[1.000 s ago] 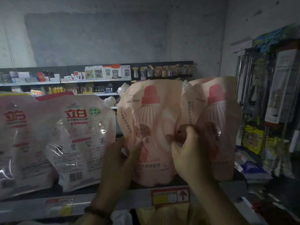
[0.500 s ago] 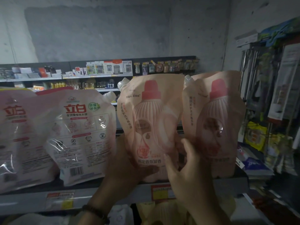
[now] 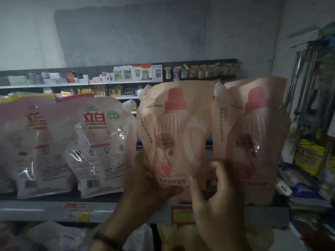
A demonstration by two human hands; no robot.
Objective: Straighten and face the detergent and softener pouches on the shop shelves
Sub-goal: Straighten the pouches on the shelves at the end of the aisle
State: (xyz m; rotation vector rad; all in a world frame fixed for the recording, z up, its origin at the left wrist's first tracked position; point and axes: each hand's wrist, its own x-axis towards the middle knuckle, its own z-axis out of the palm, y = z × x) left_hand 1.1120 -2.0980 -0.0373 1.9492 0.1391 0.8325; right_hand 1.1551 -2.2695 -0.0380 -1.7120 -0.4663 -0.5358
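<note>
Pouches (image 3: 174, 134) side by side on shelf (image 3: 45, 209)

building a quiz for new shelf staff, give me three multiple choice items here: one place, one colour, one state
1. The peach pouch in the left hand is: A) right of the white pouches B) on the floor C) left of the white pouches
2. Its printed bottle cap is: A) green B) red C) blue
3. The left hand: A) hangs idle B) points upward C) grips the pouch's bottom
Answers: A, white pouches sit at its left; B, the cap print is red; C, the thumb curls over its lower front.
</note>
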